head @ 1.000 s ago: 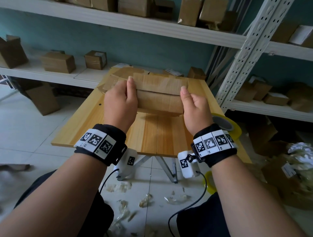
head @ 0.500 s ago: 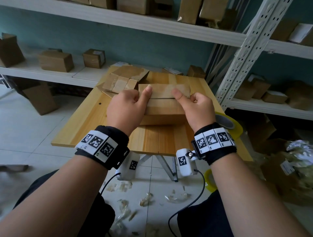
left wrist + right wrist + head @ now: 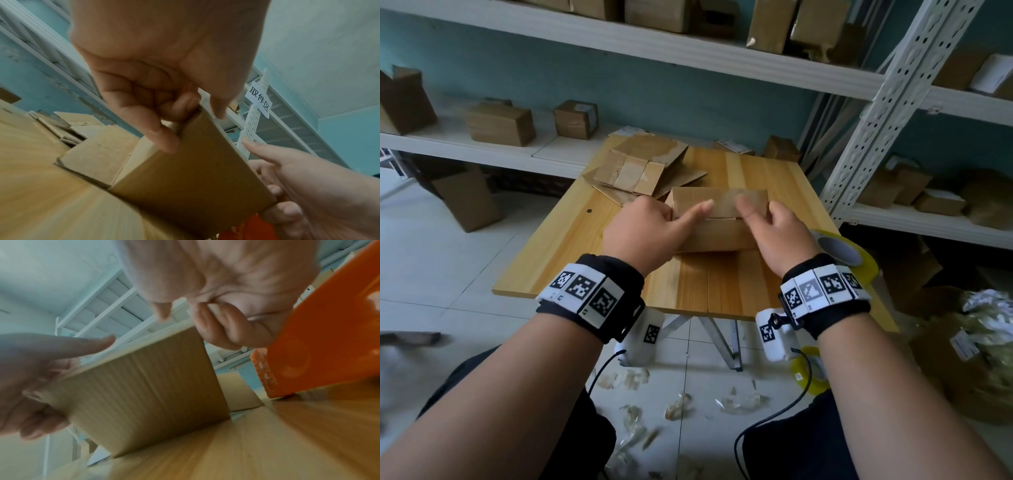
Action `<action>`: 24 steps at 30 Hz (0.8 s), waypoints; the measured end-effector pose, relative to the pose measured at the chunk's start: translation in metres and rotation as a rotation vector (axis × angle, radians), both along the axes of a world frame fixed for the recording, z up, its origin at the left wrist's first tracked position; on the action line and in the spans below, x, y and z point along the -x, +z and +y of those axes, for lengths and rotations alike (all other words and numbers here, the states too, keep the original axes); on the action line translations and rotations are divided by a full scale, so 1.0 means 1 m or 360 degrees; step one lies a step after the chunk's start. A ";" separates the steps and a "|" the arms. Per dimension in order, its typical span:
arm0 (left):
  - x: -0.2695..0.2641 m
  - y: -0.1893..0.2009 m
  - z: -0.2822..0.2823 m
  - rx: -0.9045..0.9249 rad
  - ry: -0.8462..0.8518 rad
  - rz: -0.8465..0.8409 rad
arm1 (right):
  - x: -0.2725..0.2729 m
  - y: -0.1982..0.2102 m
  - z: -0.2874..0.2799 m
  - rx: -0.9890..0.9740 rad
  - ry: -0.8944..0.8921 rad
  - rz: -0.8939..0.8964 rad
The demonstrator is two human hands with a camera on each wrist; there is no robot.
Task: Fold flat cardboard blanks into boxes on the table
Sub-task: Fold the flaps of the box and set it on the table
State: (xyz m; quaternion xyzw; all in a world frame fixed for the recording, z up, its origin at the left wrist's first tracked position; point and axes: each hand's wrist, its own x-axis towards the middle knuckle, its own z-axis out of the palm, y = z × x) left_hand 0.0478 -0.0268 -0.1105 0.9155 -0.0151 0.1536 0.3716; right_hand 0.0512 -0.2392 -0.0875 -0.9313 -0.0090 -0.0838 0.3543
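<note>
A brown cardboard box stands on the wooden table, its top flaps folded down flat. My left hand grips its left end, fingers curled against the side and thumb lying across the top flap. My right hand grips the right end the same way, its thumb on the top near the middle seam. The left wrist view shows the left hand's fingers curled over the box corner. In the right wrist view the right hand's fingers are curled at the edge of the box.
A loose pile of flat cardboard blanks lies behind the box at the table's far left. A yellow tape roll sits at the right edge. White shelves with folded boxes surround the table. Scraps litter the floor.
One second ago the long flap stood upright between my hands. Both thumbs have since pushed the flaps down and slid inward, and the box top now lies shut.
</note>
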 end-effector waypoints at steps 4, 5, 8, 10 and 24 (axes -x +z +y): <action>0.002 -0.004 -0.002 -0.0208 0.0075 -0.0091 | -0.001 -0.005 0.000 0.0037 0.0013 -0.0003; 0.002 -0.004 -0.003 -0.0214 0.0072 -0.0090 | -0.002 -0.006 -0.001 -0.0026 0.0028 -0.0022; 0.005 0.001 -0.004 -0.0232 0.0042 -0.0080 | -0.004 -0.006 -0.005 -0.0146 0.0080 -0.0081; 0.006 0.003 -0.003 -0.0206 0.0035 -0.0083 | -0.004 -0.006 -0.006 -0.0141 0.0088 -0.0157; 0.000 -0.005 -0.006 -0.0199 -0.0029 -0.0157 | -0.009 -0.014 -0.025 -0.0270 0.0225 -0.0295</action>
